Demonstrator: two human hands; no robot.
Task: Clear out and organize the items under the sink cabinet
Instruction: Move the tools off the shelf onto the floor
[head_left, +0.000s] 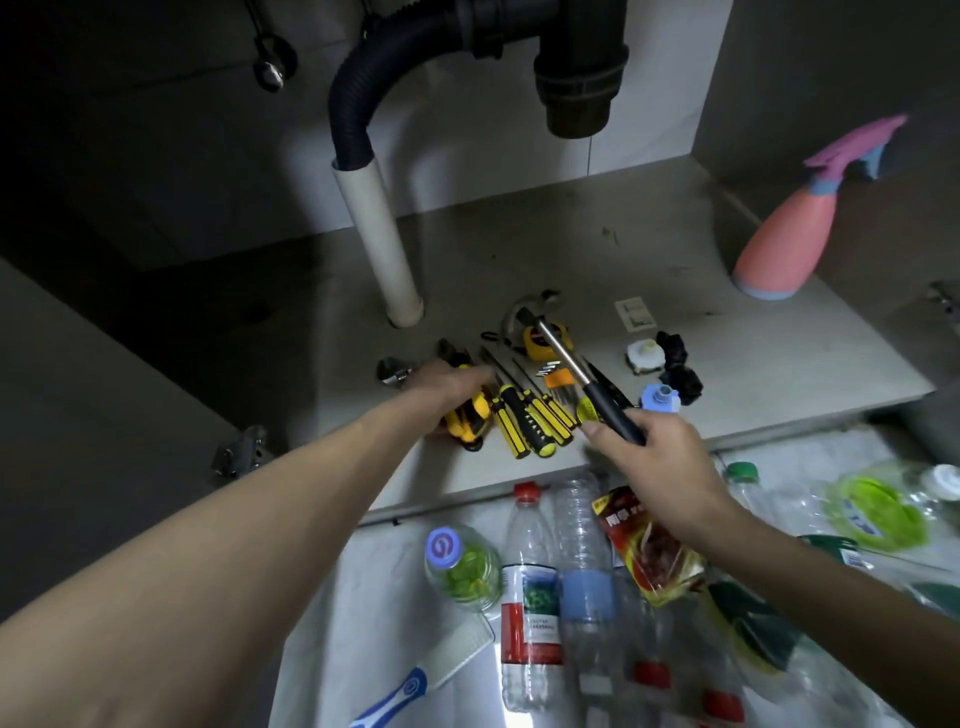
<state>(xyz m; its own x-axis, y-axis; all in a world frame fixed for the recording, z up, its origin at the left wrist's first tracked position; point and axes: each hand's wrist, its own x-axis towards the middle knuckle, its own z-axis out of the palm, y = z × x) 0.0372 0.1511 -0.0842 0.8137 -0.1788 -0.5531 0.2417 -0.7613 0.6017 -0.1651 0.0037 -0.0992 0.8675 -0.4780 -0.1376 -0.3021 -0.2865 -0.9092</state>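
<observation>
Under the sink, tools lie in a row on the grey cabinet floor (519, 249). My right hand (660, 457) grips the black handle of a claw hammer (566, 358), whose head is lifted over a yellow tape measure (540, 345). My left hand (452, 384) reaches onto yellow-and-black pliers (467, 421) and covers their upper part; its grip is hidden. Several yellow-and-black screwdrivers (524, 415) lie between the two hands. An adjustable wrench (392, 371) lies just left of my left hand.
A white drain pipe (379, 234) stands behind the tools, with a black trap above it. A pink spray bottle (789, 239) stands at the right. Small caps and black scraps (675, 364) lie right of the hammer. Plastic bottles (530, 587), a snack bag and a brush lie on the sheet in front.
</observation>
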